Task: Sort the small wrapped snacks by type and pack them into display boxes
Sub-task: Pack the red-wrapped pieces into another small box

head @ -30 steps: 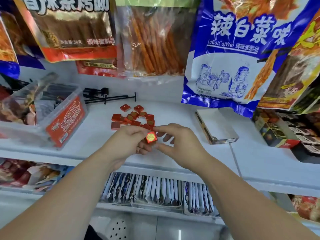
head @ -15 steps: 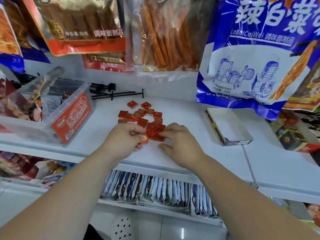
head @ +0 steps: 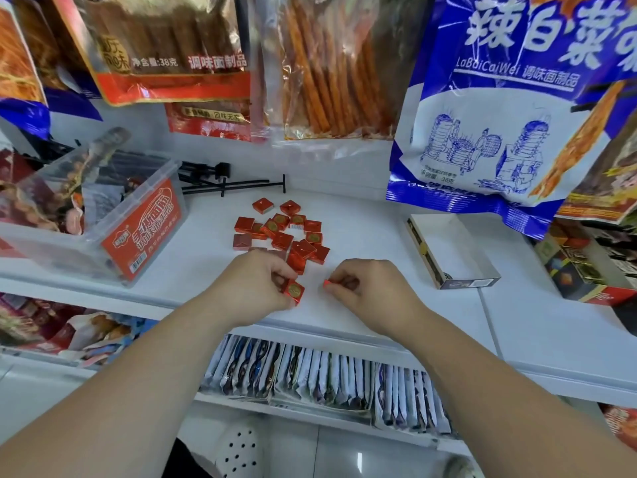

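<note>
Several small red square wrapped snacks (head: 282,232) lie in a loose pile on the white shelf (head: 362,236). My left hand (head: 255,282) pinches one red snack with a gold seal (head: 294,290) just in front of the pile. My right hand (head: 370,288) has its fingers curled round another red snack (head: 327,282), of which only a corner shows. An empty display box (head: 451,250) with a white inside and dark sides lies open on the shelf to the right of my right hand.
A clear plastic tub (head: 89,215) of snacks stands at the left. Black hooks (head: 234,184) lie behind the pile. Large snack bags (head: 499,98) hang above. Another carton of sweets (head: 593,270) sits at far right. Packets (head: 310,374) fill the lower shelf.
Both hands went down to the pile and drew back toward me, each with a red snack. The hands have moved apart. The camera has come closer to the shelf.
</note>
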`<action>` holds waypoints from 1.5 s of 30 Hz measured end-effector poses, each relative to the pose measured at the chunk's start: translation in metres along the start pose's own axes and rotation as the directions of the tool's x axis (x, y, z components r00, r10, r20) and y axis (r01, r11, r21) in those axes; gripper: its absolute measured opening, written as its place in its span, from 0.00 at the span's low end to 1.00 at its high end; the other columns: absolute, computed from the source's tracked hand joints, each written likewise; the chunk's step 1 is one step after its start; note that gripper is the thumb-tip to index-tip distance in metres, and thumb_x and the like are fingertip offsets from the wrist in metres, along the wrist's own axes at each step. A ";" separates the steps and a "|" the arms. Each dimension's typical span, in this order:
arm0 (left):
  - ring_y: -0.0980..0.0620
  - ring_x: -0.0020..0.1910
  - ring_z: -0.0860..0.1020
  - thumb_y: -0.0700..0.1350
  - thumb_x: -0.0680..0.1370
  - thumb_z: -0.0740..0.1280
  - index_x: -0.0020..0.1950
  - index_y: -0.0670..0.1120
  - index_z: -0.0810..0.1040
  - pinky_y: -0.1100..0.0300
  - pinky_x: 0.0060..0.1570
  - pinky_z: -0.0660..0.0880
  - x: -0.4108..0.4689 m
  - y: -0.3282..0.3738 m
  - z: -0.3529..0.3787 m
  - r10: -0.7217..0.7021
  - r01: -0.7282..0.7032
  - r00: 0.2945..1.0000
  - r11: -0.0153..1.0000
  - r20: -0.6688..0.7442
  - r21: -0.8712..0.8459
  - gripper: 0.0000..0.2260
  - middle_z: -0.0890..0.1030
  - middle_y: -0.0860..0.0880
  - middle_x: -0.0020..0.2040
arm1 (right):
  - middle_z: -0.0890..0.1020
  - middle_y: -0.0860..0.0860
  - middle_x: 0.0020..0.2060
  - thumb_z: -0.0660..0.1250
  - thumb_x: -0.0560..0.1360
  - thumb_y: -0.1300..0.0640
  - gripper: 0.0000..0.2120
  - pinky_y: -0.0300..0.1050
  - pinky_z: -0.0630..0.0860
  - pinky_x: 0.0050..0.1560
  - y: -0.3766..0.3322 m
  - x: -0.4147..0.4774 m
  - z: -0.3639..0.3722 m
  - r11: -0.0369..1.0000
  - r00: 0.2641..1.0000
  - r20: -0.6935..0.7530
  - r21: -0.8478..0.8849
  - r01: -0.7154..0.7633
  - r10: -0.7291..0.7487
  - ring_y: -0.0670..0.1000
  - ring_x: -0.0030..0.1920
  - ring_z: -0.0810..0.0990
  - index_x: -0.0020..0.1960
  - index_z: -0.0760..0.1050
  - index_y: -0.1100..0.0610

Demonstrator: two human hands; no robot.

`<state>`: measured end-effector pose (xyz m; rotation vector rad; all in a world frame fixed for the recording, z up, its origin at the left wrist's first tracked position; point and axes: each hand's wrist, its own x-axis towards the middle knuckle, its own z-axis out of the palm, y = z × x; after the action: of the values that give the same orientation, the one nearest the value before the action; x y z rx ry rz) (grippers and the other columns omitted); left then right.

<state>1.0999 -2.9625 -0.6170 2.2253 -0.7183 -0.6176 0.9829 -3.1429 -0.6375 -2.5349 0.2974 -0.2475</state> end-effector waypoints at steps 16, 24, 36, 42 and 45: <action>0.57 0.44 0.80 0.45 0.67 0.80 0.49 0.52 0.84 0.60 0.49 0.79 0.004 0.018 0.019 0.137 -0.151 0.985 0.978 0.102 0.143 0.12 0.82 0.55 0.44 | 0.78 0.45 0.52 0.68 0.78 0.55 0.18 0.33 0.71 0.53 0.035 -0.015 -0.040 0.996 0.971 0.218 -0.019 -0.092 0.094 0.42 0.48 0.76 0.67 0.76 0.47; 0.68 0.38 0.76 0.43 0.66 0.81 0.48 0.52 0.84 0.73 0.37 0.70 0.008 0.028 0.030 0.180 -0.192 0.978 0.973 0.101 0.125 0.13 0.80 0.59 0.41 | 0.79 0.44 0.42 0.80 0.66 0.50 0.13 0.44 0.77 0.44 0.042 -0.019 -0.034 0.999 0.994 0.106 0.034 0.030 -0.034 0.45 0.41 0.77 0.48 0.81 0.48; 0.55 0.35 0.80 0.43 0.65 0.80 0.43 0.59 0.82 0.57 0.42 0.79 0.018 0.071 0.068 0.365 -0.364 0.931 0.928 -0.013 -0.082 0.14 0.83 0.53 0.35 | 0.81 0.44 0.41 0.80 0.66 0.57 0.14 0.33 0.71 0.39 0.054 -0.043 -0.074 0.980 0.987 -0.133 0.160 0.114 -0.093 0.47 0.41 0.79 0.50 0.84 0.52; 0.61 0.36 0.78 0.44 0.65 0.81 0.50 0.49 0.86 0.67 0.41 0.74 0.029 0.086 0.096 0.436 -0.435 0.900 0.892 -0.019 -0.126 0.15 0.82 0.55 0.40 | 0.84 0.45 0.38 0.80 0.66 0.60 0.11 0.32 0.75 0.39 0.077 -0.061 -0.106 0.966 0.984 -0.166 0.256 -0.024 0.069 0.43 0.38 0.81 0.47 0.84 0.54; 0.61 0.39 0.78 0.44 0.66 0.81 0.50 0.52 0.85 0.66 0.43 0.74 0.035 0.088 0.100 0.443 -0.439 0.894 0.896 0.062 -0.074 0.14 0.81 0.56 0.42 | 0.84 0.46 0.38 0.81 0.66 0.59 0.12 0.31 0.74 0.39 0.087 -0.066 -0.115 0.960 0.981 -0.155 0.270 -0.070 0.115 0.43 0.38 0.81 0.48 0.84 0.54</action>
<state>1.0378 -3.0846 -0.6228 1.8981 -1.1867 -0.4864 0.8782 -3.2555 -0.5993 -2.2341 0.4189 -0.4373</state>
